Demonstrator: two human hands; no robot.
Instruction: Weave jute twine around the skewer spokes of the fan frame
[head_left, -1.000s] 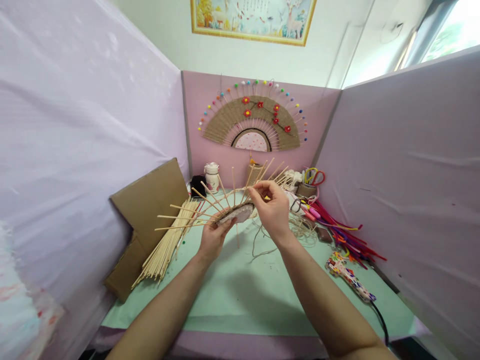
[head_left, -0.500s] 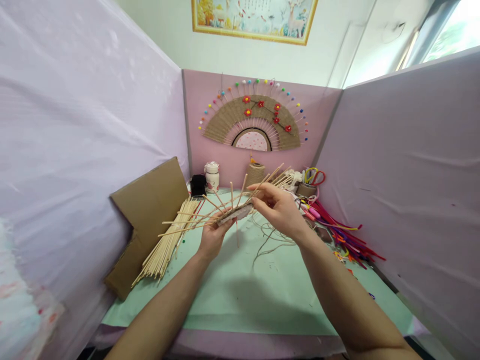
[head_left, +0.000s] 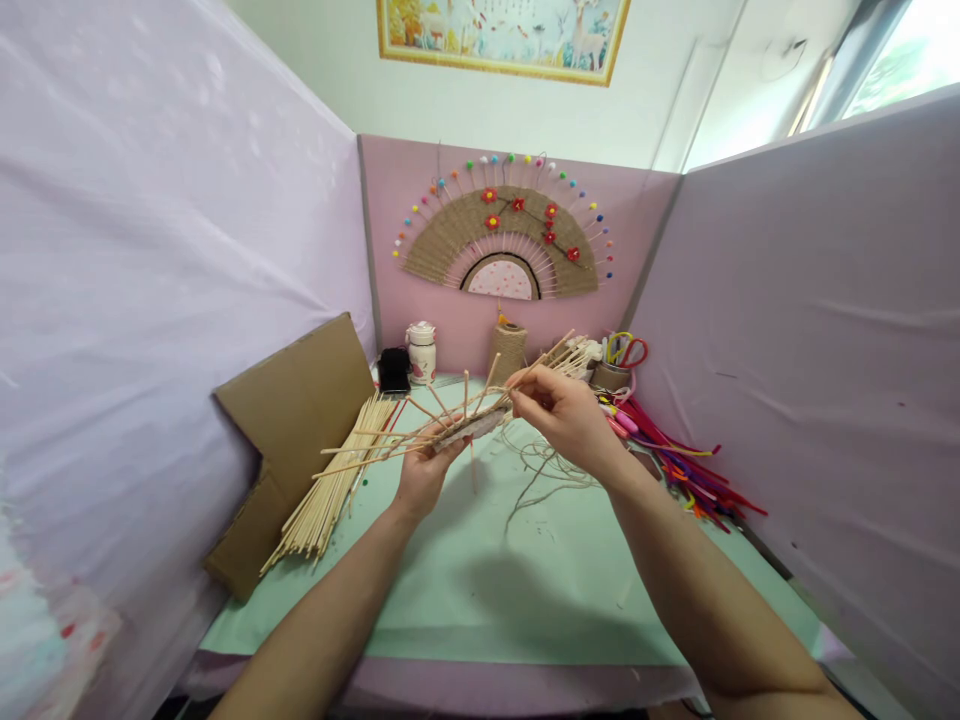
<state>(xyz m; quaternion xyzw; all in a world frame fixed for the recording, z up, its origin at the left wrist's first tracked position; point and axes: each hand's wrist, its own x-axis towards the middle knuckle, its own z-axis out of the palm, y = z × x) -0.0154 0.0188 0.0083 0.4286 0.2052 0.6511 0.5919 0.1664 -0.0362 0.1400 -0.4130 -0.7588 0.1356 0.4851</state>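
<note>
My left hand (head_left: 424, 480) is closed round the lower left of a fan frame, thumb in front of its pale, half-round base (head_left: 480, 428). Thin wooden sticks (head_left: 435, 398) spread out from that base to the left, up and right. Jute twine (head_left: 469, 400) runs between the sticks and up to my right hand (head_left: 551, 405), whose thumb and forefinger pinch it at the frame's right side. The fingertips partly hide the twine there. Below the right hand, loose loops of twine lie on the green table cover (head_left: 570, 570).
At left, a bundle of sticks (head_left: 330, 500) lies beside folded cardboard (head_left: 292, 430). Behind are a white bottle (head_left: 422, 355), a black object (head_left: 394, 370) and a twine spool (head_left: 510, 350). Scissors (head_left: 634, 352) and coloured pipe cleaners (head_left: 675, 450) are at right. A finished fan (head_left: 502, 235) hangs behind.
My right hand has shifted slightly right along the frame, and the twine by its fingertips now shows more clearly. My left hand keeps its hold. The view has moved slightly.
</note>
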